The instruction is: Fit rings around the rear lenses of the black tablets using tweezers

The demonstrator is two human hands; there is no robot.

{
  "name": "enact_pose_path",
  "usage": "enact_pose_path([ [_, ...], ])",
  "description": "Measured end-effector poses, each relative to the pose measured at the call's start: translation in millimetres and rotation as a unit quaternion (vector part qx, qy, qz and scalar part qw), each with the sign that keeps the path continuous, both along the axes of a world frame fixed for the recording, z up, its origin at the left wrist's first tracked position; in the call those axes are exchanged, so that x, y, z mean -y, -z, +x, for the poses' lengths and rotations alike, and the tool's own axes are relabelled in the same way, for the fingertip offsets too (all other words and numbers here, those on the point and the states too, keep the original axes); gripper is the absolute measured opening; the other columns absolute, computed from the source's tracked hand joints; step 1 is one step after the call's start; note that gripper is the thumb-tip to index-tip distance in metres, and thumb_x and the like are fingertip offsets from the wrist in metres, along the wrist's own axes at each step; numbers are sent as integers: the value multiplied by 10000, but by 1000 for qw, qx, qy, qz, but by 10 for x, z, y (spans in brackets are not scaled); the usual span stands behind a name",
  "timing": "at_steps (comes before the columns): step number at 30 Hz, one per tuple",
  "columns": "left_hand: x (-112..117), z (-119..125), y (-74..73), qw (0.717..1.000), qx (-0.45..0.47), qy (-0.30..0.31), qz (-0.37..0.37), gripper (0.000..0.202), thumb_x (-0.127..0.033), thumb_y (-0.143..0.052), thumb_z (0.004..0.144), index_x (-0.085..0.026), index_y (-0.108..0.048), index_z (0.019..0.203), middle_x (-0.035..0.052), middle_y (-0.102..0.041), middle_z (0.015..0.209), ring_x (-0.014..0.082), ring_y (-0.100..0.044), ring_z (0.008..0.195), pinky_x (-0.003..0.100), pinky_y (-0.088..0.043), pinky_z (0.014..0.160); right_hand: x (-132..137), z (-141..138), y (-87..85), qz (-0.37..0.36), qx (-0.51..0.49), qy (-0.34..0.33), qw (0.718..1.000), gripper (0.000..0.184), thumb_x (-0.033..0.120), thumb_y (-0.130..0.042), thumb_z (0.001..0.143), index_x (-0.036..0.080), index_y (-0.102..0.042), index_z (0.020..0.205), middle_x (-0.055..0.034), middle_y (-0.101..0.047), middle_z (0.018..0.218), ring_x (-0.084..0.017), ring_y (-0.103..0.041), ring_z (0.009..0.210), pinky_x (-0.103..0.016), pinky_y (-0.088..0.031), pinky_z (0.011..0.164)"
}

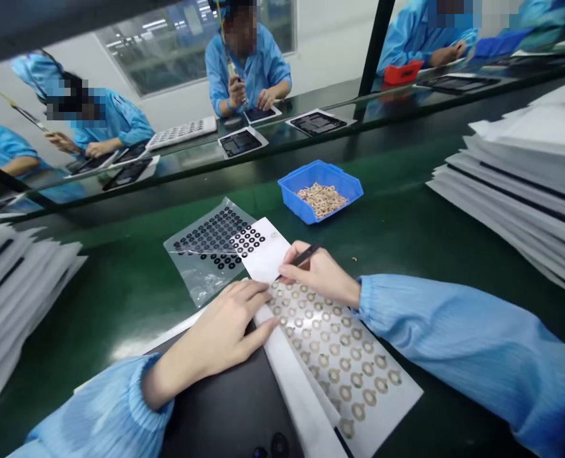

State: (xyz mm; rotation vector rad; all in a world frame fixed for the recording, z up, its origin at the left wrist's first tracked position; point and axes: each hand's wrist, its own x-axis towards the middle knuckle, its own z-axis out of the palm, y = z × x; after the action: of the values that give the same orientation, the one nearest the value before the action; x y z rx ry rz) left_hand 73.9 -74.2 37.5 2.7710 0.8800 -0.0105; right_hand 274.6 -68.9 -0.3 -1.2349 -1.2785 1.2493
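My right hand (313,270) is closed around slim black tweezers (306,254), whose tip points down at the top edge of a sticker sheet (401,413). Rows of tan ring-shaped stickers (344,364) cover that sheet. My left hand (216,331) lies flat with its fingers apart, fingertips on the sheet's upper left edge. Beneath my left hand is a dark flat panel (225,401) with round black lens-like parts at its lower end. A white sheet with black rings (268,254) lies just beyond my hands, partly on a clear plastic sheet (201,273).
A blue bin (292,198) of small tan pieces stands beyond my right hand on the green table (382,235). Stacks of white sheets rise at the left (20,299) and right (525,178). Across a raised shelf, several people in blue work beside dark panels (318,123) and a red bin (403,73).
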Motion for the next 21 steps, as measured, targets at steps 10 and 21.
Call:
enact_pose_path([
  [10,10,2,-24,999,24,22,0,392,-388,-387,953,-125,-616,1131,138,-581,1211,276,-512,1142,456,-366,1019,116,-47,67,61,89,46,993,226,392,-577,847,203,-484,764,-24,-676,652,-191,-691,613,-289,-550,610],
  [21,3,-16,7,998,23,45,26,384,-363,-373,965,-120,-634,1109,134,-591,1191,263,-541,1089,428,-387,974,95,-65,105,73,108,68,989,208,375,-593,827,199,-507,759,-23,-662,610,-199,-687,568,-287,-547,571],
])
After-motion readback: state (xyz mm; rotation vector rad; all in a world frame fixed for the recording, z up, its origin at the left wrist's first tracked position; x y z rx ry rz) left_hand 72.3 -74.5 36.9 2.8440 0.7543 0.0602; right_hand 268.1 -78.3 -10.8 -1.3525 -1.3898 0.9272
